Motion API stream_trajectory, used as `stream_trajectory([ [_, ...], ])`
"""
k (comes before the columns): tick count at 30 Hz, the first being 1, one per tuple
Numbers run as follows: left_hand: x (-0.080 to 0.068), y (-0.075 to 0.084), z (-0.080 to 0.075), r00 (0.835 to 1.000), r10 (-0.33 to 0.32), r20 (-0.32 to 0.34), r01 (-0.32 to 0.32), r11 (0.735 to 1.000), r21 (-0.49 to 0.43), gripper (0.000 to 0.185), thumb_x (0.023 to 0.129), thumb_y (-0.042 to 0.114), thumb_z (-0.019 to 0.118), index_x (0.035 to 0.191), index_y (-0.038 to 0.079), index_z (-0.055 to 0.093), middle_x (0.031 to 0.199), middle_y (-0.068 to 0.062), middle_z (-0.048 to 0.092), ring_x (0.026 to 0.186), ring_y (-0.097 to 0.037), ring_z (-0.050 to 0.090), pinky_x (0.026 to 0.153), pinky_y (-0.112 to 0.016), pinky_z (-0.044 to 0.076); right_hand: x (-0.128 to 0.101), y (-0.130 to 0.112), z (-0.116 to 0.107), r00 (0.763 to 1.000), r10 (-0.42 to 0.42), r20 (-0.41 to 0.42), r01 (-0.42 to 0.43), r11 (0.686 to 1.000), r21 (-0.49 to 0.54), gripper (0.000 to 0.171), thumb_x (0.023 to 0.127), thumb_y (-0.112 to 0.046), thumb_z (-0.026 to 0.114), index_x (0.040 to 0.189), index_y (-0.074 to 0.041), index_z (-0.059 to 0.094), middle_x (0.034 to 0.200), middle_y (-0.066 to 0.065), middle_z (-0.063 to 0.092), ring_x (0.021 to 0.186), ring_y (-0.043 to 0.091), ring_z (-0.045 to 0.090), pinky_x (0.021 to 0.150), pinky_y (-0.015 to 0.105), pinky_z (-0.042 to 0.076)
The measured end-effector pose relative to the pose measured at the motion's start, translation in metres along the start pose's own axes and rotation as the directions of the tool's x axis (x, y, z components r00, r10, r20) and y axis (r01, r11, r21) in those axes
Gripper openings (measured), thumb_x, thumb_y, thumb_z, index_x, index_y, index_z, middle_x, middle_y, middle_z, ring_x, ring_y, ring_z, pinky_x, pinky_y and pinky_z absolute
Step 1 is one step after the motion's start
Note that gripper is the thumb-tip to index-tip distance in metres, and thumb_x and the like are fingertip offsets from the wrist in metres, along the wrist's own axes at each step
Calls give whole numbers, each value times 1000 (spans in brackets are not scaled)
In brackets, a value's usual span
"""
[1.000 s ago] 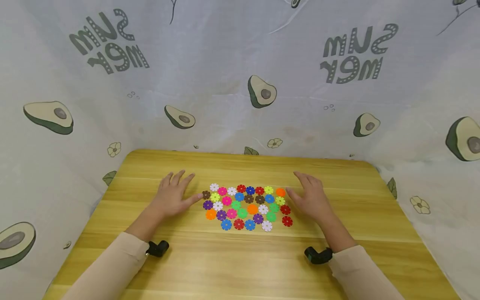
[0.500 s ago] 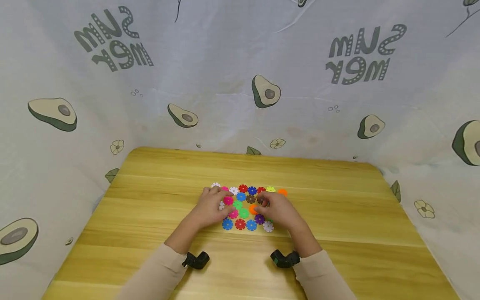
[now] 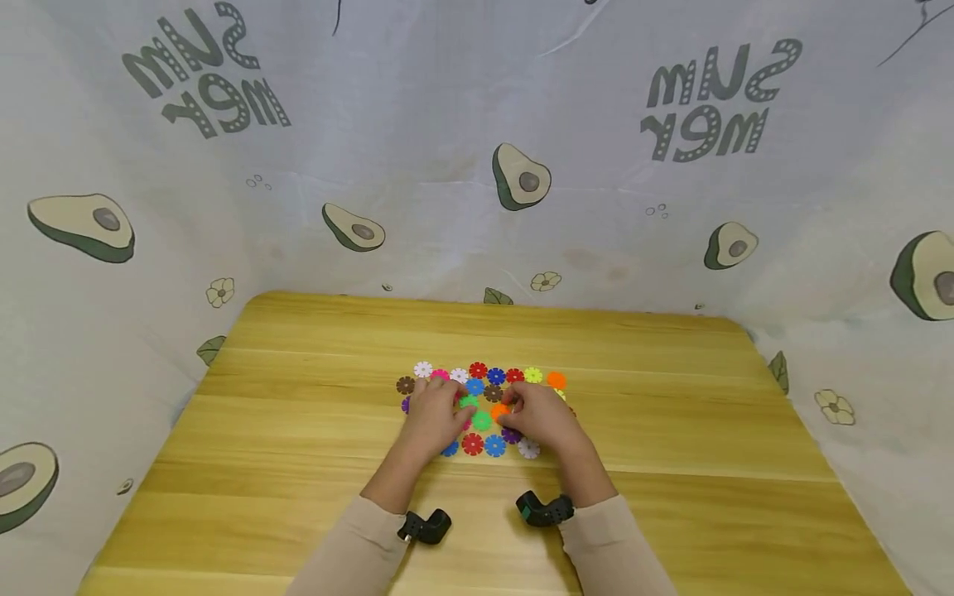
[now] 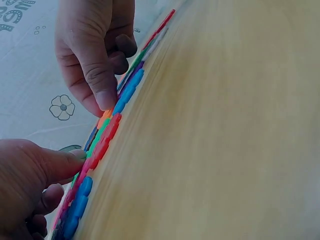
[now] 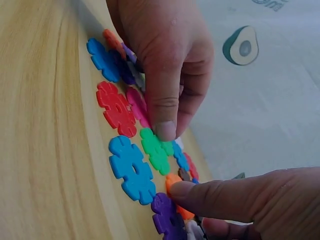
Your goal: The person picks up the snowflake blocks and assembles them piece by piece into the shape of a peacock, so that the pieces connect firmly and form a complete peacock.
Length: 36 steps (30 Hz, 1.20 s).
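Observation:
Several colourful snowflake discs lie flat in loose rows on the wooden table. My left hand [image 3: 436, 418] reaches in from the left, thumb and forefinger pinching at a green snowflake disc [image 3: 469, 402]. Opposite it, my right hand [image 3: 547, 414] has its thumb on an orange snowflake disc [image 3: 500, 412], the forefinger at the far edge. A second green disc [image 3: 482, 420] lies between the hands. Nearer me sit a red disc [image 5: 117, 109], a blue disc [image 5: 132, 170] and a purple disc [image 5: 170, 217]. Both hands hide parts of the outer rows.
A black wrist camera [image 3: 428, 527] is strapped to the left wrist and another camera [image 3: 544, 509] to the right. Bare wooden tabletop [image 3: 298, 480] surrounds the discs. A white curtain [image 3: 417, 124] printed with avocados hangs behind the table and along its sides.
Both hands have come inward from either side of the discs and down onto the middle ones. Over the last half second the left hand has shifted slightly right, nearer the right hand.

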<state>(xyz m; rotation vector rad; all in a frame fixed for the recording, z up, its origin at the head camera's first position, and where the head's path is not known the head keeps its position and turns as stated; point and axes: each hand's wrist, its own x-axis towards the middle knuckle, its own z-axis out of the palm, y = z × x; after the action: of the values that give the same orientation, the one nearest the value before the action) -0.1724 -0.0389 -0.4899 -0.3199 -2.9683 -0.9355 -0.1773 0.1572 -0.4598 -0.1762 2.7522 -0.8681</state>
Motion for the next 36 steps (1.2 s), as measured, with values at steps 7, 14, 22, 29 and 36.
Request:
stream_trajectory([
  [7,-4,2,1,996,-88,-31,86,995,-49,32,90,37,78,113,14,73,114,-6,66,102,-27,43,86,-41,37,0,0,5,1000,-11,-27,13,999,50,22,85,-17,83,95,-10,65,78,2,59,67,16,52,61,26,44],
  [14,-3,0,3,995,-18,-95,2,987,-164,16,94,27,75,102,16,68,101,-1,71,97,-21,49,98,-46,40,0,3,5,998,-21,-59,32,981,191,17,89,-15,80,96,-11,64,85,2,64,74,16,57,69,25,52],
  [22,-5,0,0,992,-112,-65,49,787,-615,14,97,22,70,105,11,67,92,-4,68,72,-13,57,61,-22,52,0,4,2,989,-20,-147,82,898,432,15,94,-14,74,107,-8,68,99,9,72,86,20,68,71,25,56],
  [29,-3,0,-3,982,-169,82,161,533,-830,24,97,19,71,116,4,70,101,-10,72,87,-26,74,76,-25,61,0,0,1,986,-56,-155,130,840,527,14,95,-12,72,108,-8,68,105,12,74,94,28,73,80,30,62],
  [36,-2,0,-7,974,-175,146,210,439,-874,26,97,18,70,116,0,71,90,-4,73,79,-20,76,65,-22,58,1,-3,1,989,-63,-135,129,820,557,13,96,-6,69,109,-5,70,110,18,73,101,32,73,89,38,63],
])
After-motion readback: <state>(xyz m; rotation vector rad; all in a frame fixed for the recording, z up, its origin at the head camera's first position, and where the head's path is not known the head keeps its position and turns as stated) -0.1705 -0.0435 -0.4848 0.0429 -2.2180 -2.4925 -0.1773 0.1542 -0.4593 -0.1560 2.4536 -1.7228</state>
